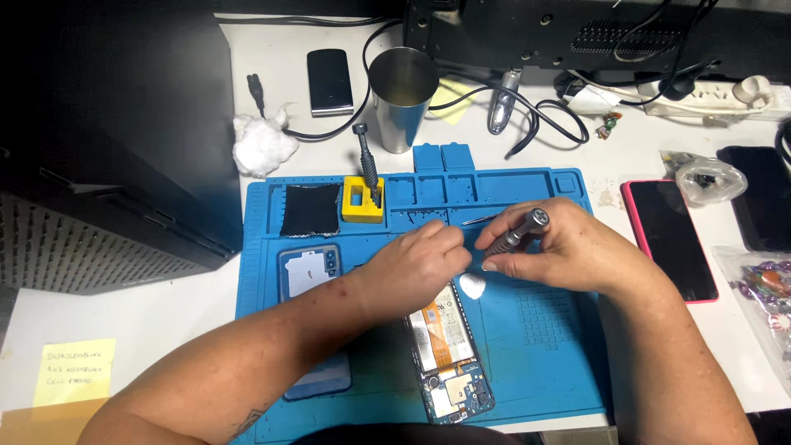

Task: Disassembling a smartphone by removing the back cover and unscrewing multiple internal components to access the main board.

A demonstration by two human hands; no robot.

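Note:
My right hand (560,247) grips a grey metal screwdriver (515,232), angled down toward the blue work mat (544,330). My left hand (416,268) rests fingers pinched over the upper end of an opened phone (449,354), whose battery and circuit board show. What the left fingertips pinch is hidden. A small white wad (472,285) lies on the mat between the hands. Thin tweezers (482,219) lie just behind the hands.
A phone back cover (307,270) and a black cloth (311,208) lie at the mat's left. A yellow holder (362,200) holds another screwdriver. Behind stand a steel cup (403,95), cotton (262,144) and cables. A pink-cased phone (669,239) lies at right.

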